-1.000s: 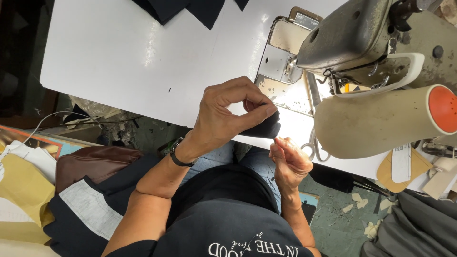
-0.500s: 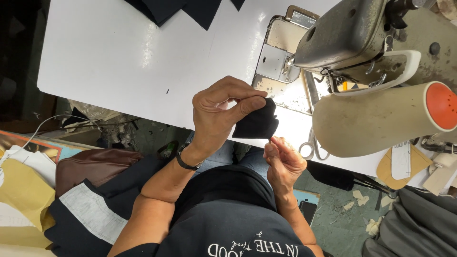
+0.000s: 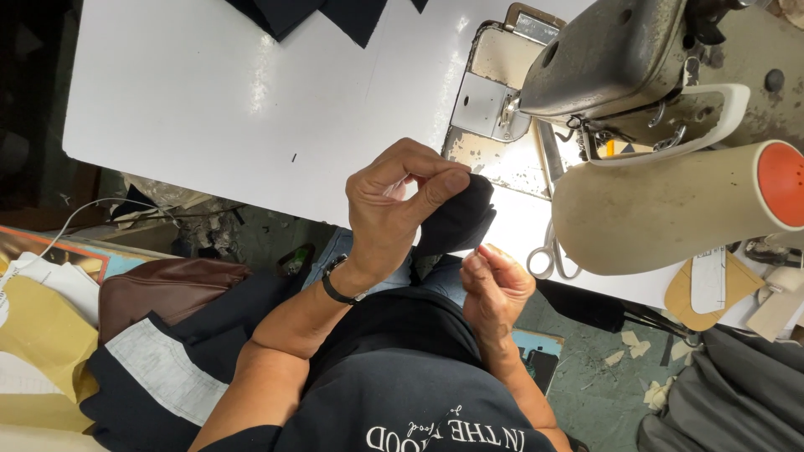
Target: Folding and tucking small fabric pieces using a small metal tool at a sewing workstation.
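Note:
My left hand point(image 3: 400, 205), with a black band on its wrist, pinches a small piece of black fabric point(image 3: 459, 219) between thumb and fingers, just over the near edge of the white table point(image 3: 209, 109). My right hand point(image 3: 496, 283) is below and to the right of it. Its fingertips are pressed together right at the fabric's lower edge. Whether they hold a thread or the cloth is too small to tell.
A grey sewing machine point(image 3: 620, 59) with a cream motor housing point(image 3: 670, 213) stands at the right, above a metal plate point(image 3: 494, 100). Scissors point(image 3: 548, 251) lie under the machine. Black cloth pieces point(image 3: 318, 12) lie at the table's far edge. A brown bag point(image 3: 159, 293) and dark garments point(image 3: 159, 368) lie at lower left.
The black fabric has turned and shows more fully beside my left thumb. Both hands have stayed in about the same place.

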